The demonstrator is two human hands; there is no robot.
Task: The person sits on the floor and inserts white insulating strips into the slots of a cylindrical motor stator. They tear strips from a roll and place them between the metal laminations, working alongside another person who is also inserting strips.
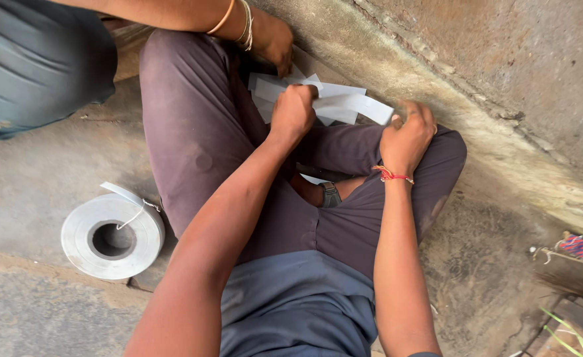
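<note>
Gripping white paper strips [344, 106] over the lap: left hand [293, 111] fisting around them, right hand [407, 135] pinching their end. Lying nearby on concrete floor [34, 192], paper tape roll [112, 238].

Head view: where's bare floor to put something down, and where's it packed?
Free: concrete floor between the white tape roll and the other person's grey sleeve; also floor right of the knee, below the wall. Crowded: the lap, where left hand, right hand and another person's hand meet on the white strips.
</note>
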